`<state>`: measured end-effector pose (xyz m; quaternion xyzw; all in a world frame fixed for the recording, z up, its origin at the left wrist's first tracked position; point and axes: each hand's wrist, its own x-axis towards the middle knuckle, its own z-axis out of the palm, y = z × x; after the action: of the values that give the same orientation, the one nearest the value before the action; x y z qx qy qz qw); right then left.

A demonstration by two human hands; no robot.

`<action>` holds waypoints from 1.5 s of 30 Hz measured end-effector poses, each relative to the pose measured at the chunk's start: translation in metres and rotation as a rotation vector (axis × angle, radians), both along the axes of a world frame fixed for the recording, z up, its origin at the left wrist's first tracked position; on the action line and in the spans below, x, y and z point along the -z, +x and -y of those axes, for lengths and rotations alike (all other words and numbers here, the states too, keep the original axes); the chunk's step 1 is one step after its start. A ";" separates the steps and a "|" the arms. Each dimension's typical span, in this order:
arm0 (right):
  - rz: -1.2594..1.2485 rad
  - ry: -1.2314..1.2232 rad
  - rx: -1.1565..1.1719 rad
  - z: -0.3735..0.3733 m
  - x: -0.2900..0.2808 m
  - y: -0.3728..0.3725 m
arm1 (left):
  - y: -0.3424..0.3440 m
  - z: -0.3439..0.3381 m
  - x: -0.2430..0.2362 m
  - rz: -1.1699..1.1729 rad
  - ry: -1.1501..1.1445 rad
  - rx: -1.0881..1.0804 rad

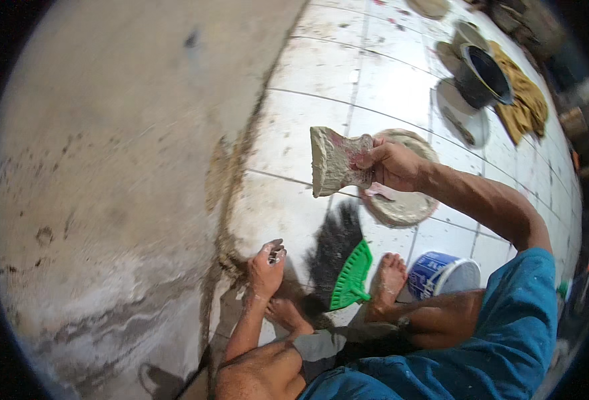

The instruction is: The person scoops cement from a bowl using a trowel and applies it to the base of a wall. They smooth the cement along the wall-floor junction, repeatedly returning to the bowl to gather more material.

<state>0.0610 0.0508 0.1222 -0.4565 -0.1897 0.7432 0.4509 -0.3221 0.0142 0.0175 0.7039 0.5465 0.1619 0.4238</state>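
Observation:
My right hand grips a putty knife by its handle. Thick grey-beige paste coats its broad blade, which points left over the tiled floor. Beneath that hand, partly hidden by it, is a round container of similar paste with a pinkish piece near its edge. My left hand is low beside the foot of the wall, its fingers curled and smeared. Something dark shows at those fingers, but I cannot make out what it is. Between my feet and the container lies a broom head with a green base and black bristles.
A bare, stained wall fills the left side. By my right foot, a blue-and-white bucket lies tipped. Farther right are a dark bucket, a brown-yellow cloth and a white round lid with a tool on it. White tiles cover the floor.

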 end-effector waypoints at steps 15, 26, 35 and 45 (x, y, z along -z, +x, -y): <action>0.402 -0.107 0.750 0.189 0.022 0.128 | 0.206 -0.055 -0.012 -0.348 0.039 0.697; 0.320 -0.118 0.625 0.182 0.078 0.131 | 0.311 -0.026 0.042 -0.424 -0.218 0.058; 0.268 -0.124 0.631 0.168 0.095 0.136 | 0.320 -0.031 0.072 -0.353 -0.333 -0.029; 0.403 -0.102 0.673 0.167 0.092 0.127 | 0.321 -0.021 0.013 -0.157 -0.091 0.141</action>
<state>0.1881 -0.1161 0.0304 -0.6519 -0.0768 0.4576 0.5998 -0.0016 0.0355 0.0044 0.7313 0.5337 0.0510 0.4216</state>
